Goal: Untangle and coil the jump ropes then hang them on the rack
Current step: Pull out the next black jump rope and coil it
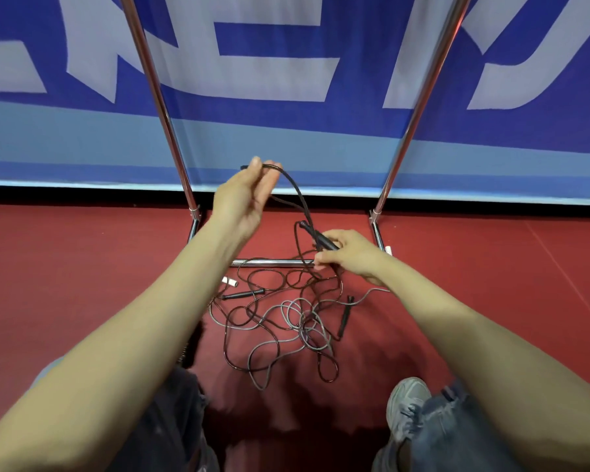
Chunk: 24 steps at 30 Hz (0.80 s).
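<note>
Red sports floor (82, 284), matte, with a faint seam line at far right. Centre frame: a loose tangle of jump ropes (280, 321), black and grey cords looped over one another. Black handle (242, 294) lies at the tangle's left edge. Second black handle (344, 316) lies at its right edge. The chrome rack base crossbar (269, 263) rests on the floor just behind the tangle, and cords reach its right end. White end cap (230, 282) sits beside the first handle, another white cap (388, 249) right of centre. Grey sneaker (406, 403) at lower right.
</note>
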{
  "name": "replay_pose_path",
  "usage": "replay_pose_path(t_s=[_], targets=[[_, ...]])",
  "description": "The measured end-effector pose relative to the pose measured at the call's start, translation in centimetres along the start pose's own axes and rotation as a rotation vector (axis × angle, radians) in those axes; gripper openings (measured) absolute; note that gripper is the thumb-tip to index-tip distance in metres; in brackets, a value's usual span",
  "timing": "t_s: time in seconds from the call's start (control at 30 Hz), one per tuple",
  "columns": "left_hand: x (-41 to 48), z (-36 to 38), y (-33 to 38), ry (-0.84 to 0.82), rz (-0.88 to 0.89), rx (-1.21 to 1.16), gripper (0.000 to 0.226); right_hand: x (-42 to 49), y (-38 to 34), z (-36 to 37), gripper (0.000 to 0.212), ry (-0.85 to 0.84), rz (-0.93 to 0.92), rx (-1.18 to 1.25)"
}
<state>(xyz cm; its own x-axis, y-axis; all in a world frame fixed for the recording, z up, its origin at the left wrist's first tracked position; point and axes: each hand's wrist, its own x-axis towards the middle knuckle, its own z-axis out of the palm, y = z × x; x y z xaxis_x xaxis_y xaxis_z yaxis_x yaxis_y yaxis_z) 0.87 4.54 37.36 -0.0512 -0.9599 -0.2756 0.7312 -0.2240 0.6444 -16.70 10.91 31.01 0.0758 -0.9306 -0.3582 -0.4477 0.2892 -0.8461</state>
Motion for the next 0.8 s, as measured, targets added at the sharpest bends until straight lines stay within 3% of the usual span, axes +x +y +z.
replay_pose_path(t_s=[0.07, 0.17, 0.23, 0.33, 0.4, 0.47, 0.57, 0.7, 0.8], targets=[[0.5, -0.5, -0.4, 0.057, -0.03, 0.011, 0.025, 0.0, -0.5, -0.2, 0.025, 0.047, -0.034, 0.144], [0.2, -2.2, -3.4, 0.071, -0.181, 0.536, 0.024, 0.0, -2.4, -0.8, 0.033, 0.138, -0.108, 0.294], [-1.1, -3.4, -5.9, -0.118, -0.276, 0.97, 0.024, -0.1, -3.5, -1.1, 0.029, 0.164, -0.147, 0.41], [-2.5, -4.2, -8.9, -0.57, -0.203, 1.29, 0.059, -0.4, -4.7, -1.4, 0.029, 0.162, -0.153, 0.619], [-2.6, -4.2, -9.7, -0.668, -0.055, 1.407, 0.038, -0.4, -4.9, -1.7, 0.032, 0.157, -0.15, 0.681], [-2.3, -3.9, -9.4, -0.52, 0.042, 1.358, 0.012, -0.1, -4.5, -2.0, 0.034, 0.167, -0.141, 0.621], [-1.7, -2.5, -7.5, -0.238, -0.037, 0.854, 0.016, 0.3, -2.9, -2.6, 0.038, 0.23, -0.105, 0.261], [-0.8, -0.8, -4.2, -0.18, -0.029, 0.528, 0.015, -0.4, -0.3, -1.4, 0.039, -0.007, 0.033, 0.214], [-0.9, 0.0, -2.6, -0.186, -0.103, 0.342, 0.008, -1.0, 0.5, 0.0, 0.038, -0.08, -0.044, 0.205]])
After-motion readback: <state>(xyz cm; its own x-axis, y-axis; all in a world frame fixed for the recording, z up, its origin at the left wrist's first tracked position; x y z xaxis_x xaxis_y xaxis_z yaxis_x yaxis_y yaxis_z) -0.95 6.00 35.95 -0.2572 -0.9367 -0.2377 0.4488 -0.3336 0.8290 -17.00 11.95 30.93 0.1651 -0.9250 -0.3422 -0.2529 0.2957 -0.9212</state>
